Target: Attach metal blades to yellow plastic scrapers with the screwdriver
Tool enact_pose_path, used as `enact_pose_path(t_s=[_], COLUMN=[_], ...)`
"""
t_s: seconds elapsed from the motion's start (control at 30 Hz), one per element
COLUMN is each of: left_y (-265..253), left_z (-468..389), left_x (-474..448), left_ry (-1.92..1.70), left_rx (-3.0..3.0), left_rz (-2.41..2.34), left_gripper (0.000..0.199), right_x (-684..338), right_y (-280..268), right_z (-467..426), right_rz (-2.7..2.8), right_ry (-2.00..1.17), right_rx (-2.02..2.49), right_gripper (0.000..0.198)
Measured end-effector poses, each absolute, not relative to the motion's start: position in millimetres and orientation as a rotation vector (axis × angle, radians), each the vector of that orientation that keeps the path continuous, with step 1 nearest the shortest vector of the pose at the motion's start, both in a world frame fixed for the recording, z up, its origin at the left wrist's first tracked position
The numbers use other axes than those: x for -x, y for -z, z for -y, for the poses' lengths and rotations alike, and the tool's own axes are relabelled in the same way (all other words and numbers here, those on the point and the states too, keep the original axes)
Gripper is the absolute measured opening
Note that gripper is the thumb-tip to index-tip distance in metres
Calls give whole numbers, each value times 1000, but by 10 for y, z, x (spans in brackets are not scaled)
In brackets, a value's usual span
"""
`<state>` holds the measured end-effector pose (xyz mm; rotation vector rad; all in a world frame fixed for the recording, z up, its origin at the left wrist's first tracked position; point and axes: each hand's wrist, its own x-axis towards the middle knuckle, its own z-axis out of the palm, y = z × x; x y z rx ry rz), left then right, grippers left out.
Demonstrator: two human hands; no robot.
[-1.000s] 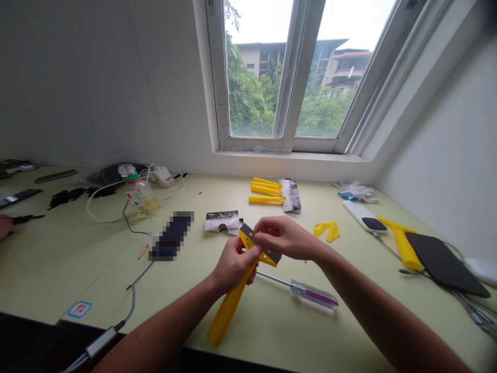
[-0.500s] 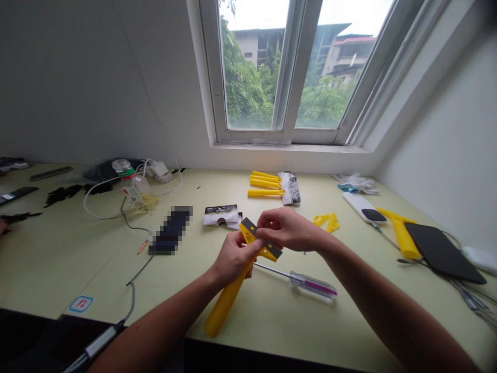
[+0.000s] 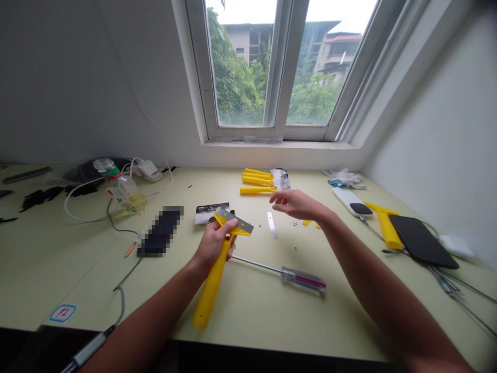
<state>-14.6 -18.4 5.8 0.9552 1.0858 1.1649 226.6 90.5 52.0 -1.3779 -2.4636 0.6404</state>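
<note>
My left hand [image 3: 212, 247] is closed round the neck of a yellow scraper [image 3: 212, 292], with the thumb on the grey metal blade [image 3: 244, 226] across its head. The handle slants down toward the table's front edge. My right hand [image 3: 293, 204] is apart from the scraper, over the table, its fingers loosely stretched to the left and nothing visible in them. Below it lie a thin metal strip [image 3: 272, 226] and several small screws [image 3: 295, 224]. A screwdriver [image 3: 303, 278] with a clear and purple handle rests in front, its shaft pointing toward my left hand.
Behind the hands are several yellow scraper handles [image 3: 257, 190] and a small black-and-white box [image 3: 202, 215]. To the right sit a white device [image 3: 349, 200], another yellow scraper [image 3: 389, 230] and a black slab [image 3: 423, 241]. A bottle [image 3: 124, 189] and cables are on the left.
My right hand has let go of the scraper's blade and moved away up and to the right. The metal strip and screws now show. The scraper has shifted left in view and turned slightly.
</note>
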Motion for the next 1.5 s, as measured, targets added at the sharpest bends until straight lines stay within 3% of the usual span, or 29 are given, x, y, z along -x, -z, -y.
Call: enact_pose_path(t_s=[0.33,0.6,1.03,1.23,1.5], left_y=[-53,-34,62,55,70], left_z=[106,111,125,141,148], left_x=[195,171,136,145,134], left_ry=[-1219,-1201,-1128,-1061,-1050], left_rx=[-844,-853,-913,-914,-921], left_rz=[-1154,-1154,-1105,-1081,-1079], left_gripper=[34,35,39,40,42], right_x=[-2976,-3278,-3207,-3052,-2500], right_y=[-496,-337,-313,-513,-799], right_z=[-1225,-1356,-1338,-1198,-754], right_rz=[2576,2559,2534,2388,2499], right_ry=[-595,-549,-543,-864,-972], right_rx=[1872,2105,1982,1671,1319], right_gripper=[23,49,21,23,41])
